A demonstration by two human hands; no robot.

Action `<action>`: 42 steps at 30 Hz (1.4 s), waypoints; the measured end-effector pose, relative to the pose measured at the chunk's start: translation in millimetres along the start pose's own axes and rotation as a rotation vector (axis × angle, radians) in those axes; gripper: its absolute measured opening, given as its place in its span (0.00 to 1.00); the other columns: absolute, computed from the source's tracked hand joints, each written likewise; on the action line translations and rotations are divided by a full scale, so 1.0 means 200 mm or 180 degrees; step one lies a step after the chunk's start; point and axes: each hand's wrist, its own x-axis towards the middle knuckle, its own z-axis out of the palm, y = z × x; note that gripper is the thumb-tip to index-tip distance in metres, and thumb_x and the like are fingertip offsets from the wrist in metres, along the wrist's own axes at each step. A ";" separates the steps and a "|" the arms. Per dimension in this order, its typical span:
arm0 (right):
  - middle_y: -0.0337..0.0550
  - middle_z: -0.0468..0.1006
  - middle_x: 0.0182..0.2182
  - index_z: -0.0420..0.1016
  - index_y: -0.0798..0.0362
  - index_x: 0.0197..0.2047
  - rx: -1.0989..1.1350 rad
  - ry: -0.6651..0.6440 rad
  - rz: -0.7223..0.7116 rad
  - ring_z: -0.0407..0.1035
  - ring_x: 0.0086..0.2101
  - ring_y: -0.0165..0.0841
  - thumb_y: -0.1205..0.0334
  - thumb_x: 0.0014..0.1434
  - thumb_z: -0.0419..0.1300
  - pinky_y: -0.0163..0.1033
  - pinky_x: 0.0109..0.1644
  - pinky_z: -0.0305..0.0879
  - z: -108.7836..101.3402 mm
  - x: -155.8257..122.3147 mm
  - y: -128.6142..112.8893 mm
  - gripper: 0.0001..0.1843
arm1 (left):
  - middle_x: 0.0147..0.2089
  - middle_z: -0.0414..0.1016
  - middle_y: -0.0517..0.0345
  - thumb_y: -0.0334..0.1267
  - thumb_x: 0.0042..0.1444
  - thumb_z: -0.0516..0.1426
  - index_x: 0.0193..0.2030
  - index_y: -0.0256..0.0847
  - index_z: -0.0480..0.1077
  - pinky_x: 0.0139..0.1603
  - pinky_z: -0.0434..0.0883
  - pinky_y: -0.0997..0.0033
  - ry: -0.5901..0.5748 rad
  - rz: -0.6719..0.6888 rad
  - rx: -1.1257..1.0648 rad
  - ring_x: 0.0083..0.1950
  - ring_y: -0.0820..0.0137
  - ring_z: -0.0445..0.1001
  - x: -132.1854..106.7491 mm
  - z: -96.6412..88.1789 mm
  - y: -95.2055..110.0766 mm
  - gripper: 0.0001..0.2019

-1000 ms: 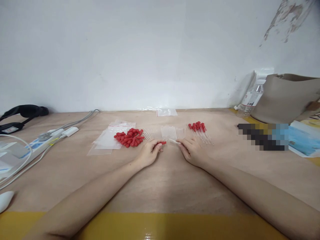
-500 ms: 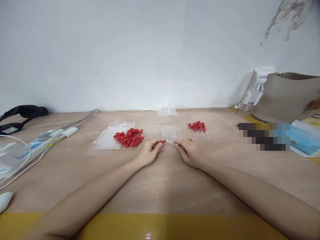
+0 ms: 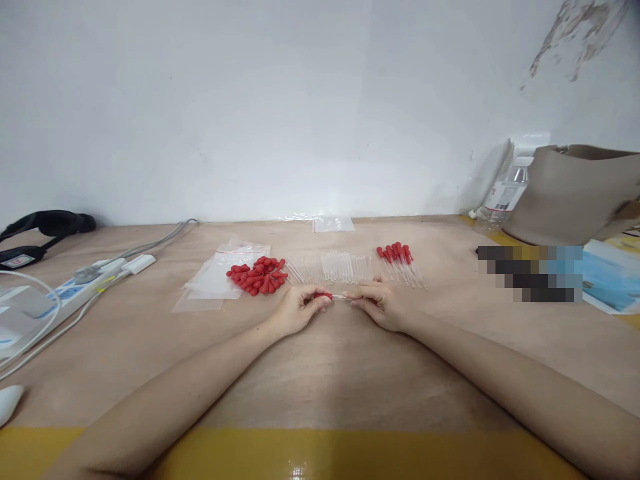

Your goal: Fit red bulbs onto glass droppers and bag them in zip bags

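My left hand [image 3: 304, 307] pinches a red rubber bulb [image 3: 324, 295] between thumb and fingers. My right hand [image 3: 375, 302] is closed on a thin clear dropper tube [image 3: 341, 297], whose end meets the bulb's mouth; how far it goes in, I cannot tell. Left of my hands lies a heap of loose red bulbs [image 3: 257, 275]. Just beyond my fingers, clear tubes [image 3: 340, 267] lie side by side in a row. Several droppers with red bulbs fitted [image 3: 395, 253] lie together past my right hand.
Clear zip bags [image 3: 215, 273] lie under and beside the bulb heap, and another bag [image 3: 334, 224] is by the wall. A power strip [image 3: 75, 287] with cables is at left. At right stand a plastic bottle [image 3: 507, 190] and a grey-brown container [image 3: 565, 193], near a blue packet [image 3: 613, 277].
Both hands have come slightly nearer to me. The tube, slanted before, now lies level in line with the red bulb, and the gap between my hands is a little smaller.
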 end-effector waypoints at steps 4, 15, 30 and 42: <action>0.39 0.75 0.28 0.74 0.48 0.39 -0.0307 0.0003 -0.0057 0.66 0.27 0.27 0.60 0.61 0.48 0.38 0.38 0.51 -0.02 0.00 -0.02 0.13 | 0.23 0.70 0.59 0.41 0.55 0.52 0.34 0.36 0.71 0.28 0.66 0.77 -0.0200 0.0050 0.0262 0.26 0.75 0.68 -0.01 0.00 0.01 0.11; 0.37 0.77 0.29 0.72 0.50 0.36 -0.0607 -0.0174 0.0212 0.64 0.24 0.27 0.62 0.60 0.46 0.39 0.39 0.48 -0.01 0.02 -0.09 0.13 | 0.30 0.72 0.58 0.40 0.54 0.53 0.35 0.38 0.71 0.29 0.63 0.76 -0.0135 0.0341 0.0913 0.29 0.74 0.67 -0.02 0.00 0.01 0.09; 0.37 0.74 0.26 0.68 0.52 0.31 -0.0540 -0.0694 0.0405 0.63 0.25 0.27 0.63 0.62 0.43 0.38 0.39 0.49 -0.01 0.05 -0.12 0.15 | 0.32 0.73 0.57 0.39 0.55 0.52 0.36 0.38 0.71 0.34 0.65 0.74 -0.0156 0.0622 0.1080 0.32 0.72 0.69 -0.01 0.00 0.02 0.09; 0.43 0.73 0.27 0.72 0.54 0.28 -0.0854 0.0125 0.1698 0.65 0.28 0.31 0.60 0.56 0.48 0.34 0.31 0.55 -0.19 0.11 0.10 0.14 | 0.32 0.67 0.59 0.38 0.50 0.56 0.43 0.37 0.67 0.29 0.67 0.76 0.0075 0.0005 0.0966 0.28 0.76 0.66 0.01 -0.02 0.00 0.13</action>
